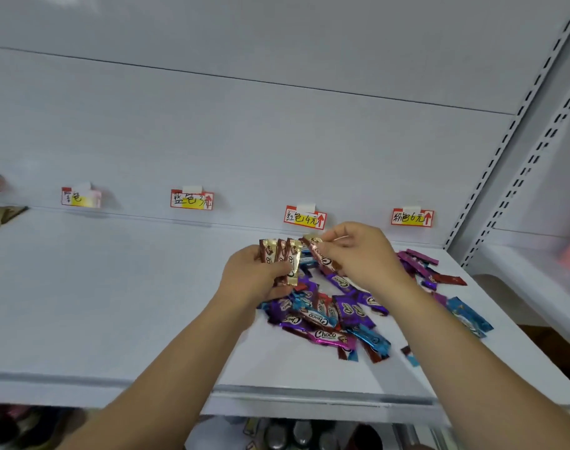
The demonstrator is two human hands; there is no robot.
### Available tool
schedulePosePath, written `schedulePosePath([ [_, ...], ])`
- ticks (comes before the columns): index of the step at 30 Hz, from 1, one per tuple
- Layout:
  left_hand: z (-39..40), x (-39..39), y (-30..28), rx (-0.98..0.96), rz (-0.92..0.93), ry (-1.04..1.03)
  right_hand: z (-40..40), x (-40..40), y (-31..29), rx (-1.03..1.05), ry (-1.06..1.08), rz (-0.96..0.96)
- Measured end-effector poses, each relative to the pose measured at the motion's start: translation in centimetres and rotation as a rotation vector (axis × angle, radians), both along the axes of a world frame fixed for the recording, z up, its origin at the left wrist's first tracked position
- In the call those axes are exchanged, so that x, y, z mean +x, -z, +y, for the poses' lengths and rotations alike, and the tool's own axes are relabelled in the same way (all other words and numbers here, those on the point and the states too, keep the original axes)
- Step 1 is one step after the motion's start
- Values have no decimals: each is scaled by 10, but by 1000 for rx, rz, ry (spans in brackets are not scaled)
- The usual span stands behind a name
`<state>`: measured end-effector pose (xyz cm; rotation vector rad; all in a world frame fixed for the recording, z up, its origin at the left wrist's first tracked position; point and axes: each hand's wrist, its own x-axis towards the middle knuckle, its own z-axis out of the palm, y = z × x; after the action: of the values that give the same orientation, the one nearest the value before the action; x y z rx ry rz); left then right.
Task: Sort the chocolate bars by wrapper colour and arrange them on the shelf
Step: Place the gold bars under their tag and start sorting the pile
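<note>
A mixed pile of chocolate bars [335, 311] in purple, blue, red and pink wrappers lies on the right part of the white shelf [114, 303]. My left hand [251, 276] grips a fan of three gold-and-brown bars [282, 254] held upright above the pile's left edge. Just to its right, my right hand [361, 251] pinches one more gold-and-brown bar [319, 251], tilted, close to the bars in the left hand.
Handwritten colour price tags are stuck along the back wall: blue [192, 200], red [304, 217], pink [412, 217] and two further left. A few gold wrappers [1, 216] lie at the far left. Slotted uprights [498, 157] bound the shelf on the right; a lower shelf holds goods.
</note>
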<state>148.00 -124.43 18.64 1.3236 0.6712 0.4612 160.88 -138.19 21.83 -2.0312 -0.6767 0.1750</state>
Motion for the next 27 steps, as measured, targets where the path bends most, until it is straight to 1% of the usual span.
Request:
schedulePosePath([
  [8,95,-102,7,5,23,-240,126,-85,13,-10,-239,-34],
  [15,204,-176,15,27,82,-343,262,-157,36,-48,-437,-115],
  [19,274,-205,18,52,135,-471,340,-185,49,-112,-530,-127],
  [23,355,-230,23,175,234,-581,416,-208,59,-140,-589,-172],
  [27,433,-248,31,426,412,-610,486,-230,70,-67,-605,-194],
])
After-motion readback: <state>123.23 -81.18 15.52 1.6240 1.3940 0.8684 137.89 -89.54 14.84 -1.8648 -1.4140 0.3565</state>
